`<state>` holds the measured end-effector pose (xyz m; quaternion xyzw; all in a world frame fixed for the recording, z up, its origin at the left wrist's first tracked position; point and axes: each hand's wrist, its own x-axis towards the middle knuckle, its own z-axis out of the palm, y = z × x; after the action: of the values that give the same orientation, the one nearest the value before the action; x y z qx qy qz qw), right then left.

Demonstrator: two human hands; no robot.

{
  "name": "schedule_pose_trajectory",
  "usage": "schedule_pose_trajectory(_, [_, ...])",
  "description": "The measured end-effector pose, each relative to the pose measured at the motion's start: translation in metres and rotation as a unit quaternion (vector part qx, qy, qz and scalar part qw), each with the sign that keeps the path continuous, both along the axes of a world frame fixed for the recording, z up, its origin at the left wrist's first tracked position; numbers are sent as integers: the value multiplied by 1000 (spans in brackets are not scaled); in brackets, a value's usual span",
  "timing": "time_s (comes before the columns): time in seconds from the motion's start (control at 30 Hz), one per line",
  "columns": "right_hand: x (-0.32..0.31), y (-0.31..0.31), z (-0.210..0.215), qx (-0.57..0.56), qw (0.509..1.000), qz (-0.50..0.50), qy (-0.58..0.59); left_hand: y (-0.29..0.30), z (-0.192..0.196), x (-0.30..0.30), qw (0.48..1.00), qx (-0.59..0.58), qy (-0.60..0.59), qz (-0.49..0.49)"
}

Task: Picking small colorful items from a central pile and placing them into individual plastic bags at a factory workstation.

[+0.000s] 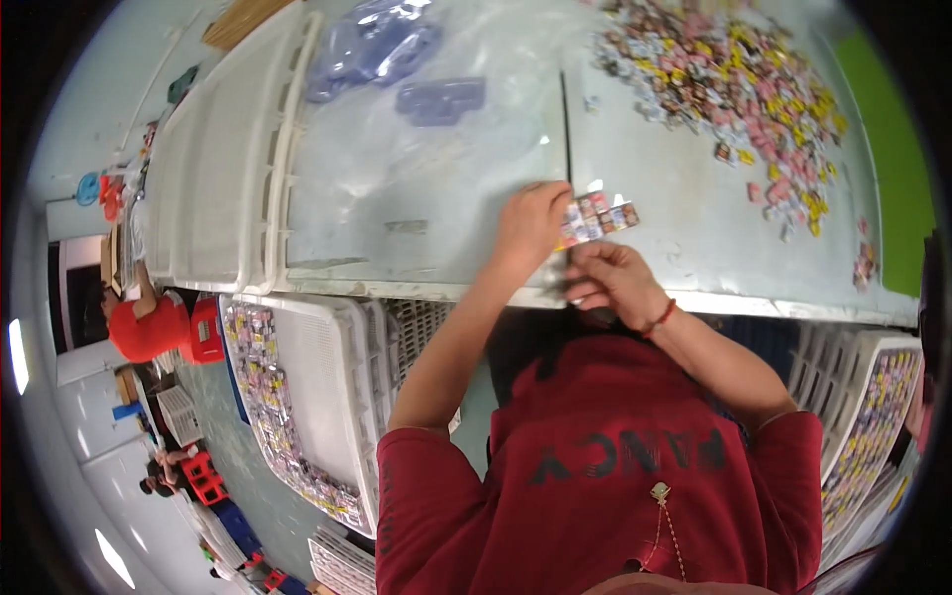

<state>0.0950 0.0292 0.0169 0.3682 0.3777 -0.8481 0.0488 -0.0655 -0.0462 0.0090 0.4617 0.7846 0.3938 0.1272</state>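
Note:
My left hand (528, 228) rests at the front edge of the table. Its fingers are curled against a small cluster of colourful printed square pieces (593, 218), which lie side by side in a block. Just to the right and nearer to me, my right hand (623, 282) has its thumb and fingers bent together close to the block. What it holds, if anything, is too small to make out. A large loose heap of similar small pieces (749, 94) in pink, yellow, white and brown spreads over the far right of the table.
Blue plastic trays (441, 101), some in clear wrap, lie at the far left beside white crates (213, 169). A white tray (327, 387) edged with packed pieces stands below left, a filled crate (868, 426) at right. A person in red (149, 327) is at left.

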Motion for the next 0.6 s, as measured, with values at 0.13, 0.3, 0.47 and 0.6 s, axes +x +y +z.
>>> schedule_pose_trajectory(0.13, [-49, -40, 5, -52, 998, 35, 4, -36, -6, -49, 1000, -10, -26, 10])
schedule_pose_trajectory(0.3, [-88, -62, -4, -44, 996, 81, 17, -50, 13, -70, 994, -73, 66, 41])
schedule_pose_trajectory(0.47, [-90, -57, 3, -51, 990, 134, 12, -45, 26, -79, 969, 48, 234, 63])
schedule_pose_trajectory(0.6, [-67, -65, 0, -34, 976, 211, 36, -18, 34, -128, 960, -9, 261, 102])
